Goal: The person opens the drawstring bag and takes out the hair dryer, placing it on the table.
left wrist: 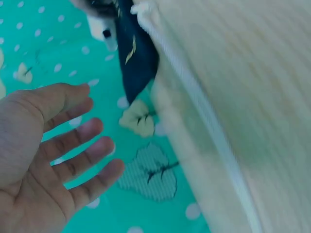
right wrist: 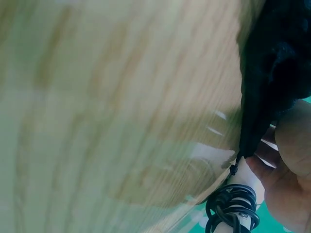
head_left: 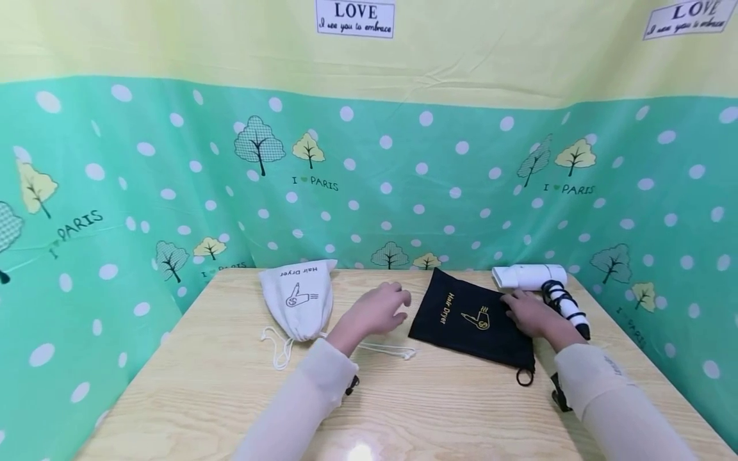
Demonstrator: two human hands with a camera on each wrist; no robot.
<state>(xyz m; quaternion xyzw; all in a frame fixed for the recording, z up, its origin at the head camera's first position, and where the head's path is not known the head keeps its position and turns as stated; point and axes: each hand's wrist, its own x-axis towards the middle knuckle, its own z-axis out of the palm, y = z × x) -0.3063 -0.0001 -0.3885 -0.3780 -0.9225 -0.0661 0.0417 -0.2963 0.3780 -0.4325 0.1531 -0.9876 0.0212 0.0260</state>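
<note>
A black cloth pouch [head_left: 474, 320] with gold "Hair Dryer" print lies at the right of the table. My right hand [head_left: 533, 314] grips its right edge; in the right wrist view the fingers [right wrist: 265, 167] meet the dark fabric [right wrist: 272, 73], partly hidden by it. My left hand [head_left: 377, 308] is above the table, left of the pouch, fingers relaxed and apart, holding nothing, as the left wrist view shows [left wrist: 58, 150]. Just beyond the right hand lies a white hair dryer [head_left: 533, 276], its black cord [head_left: 558, 296] wound about the handle.
A whitish drawstring bag [head_left: 300, 301] with hair dryer print lies at the left, its white cord [head_left: 383, 349] trailing beneath the left forearm. A black loop [head_left: 524, 378] hangs from the pouch's near corner. Behind the wooden table [head_left: 190, 384] hangs a green dotted curtain [head_left: 346, 211].
</note>
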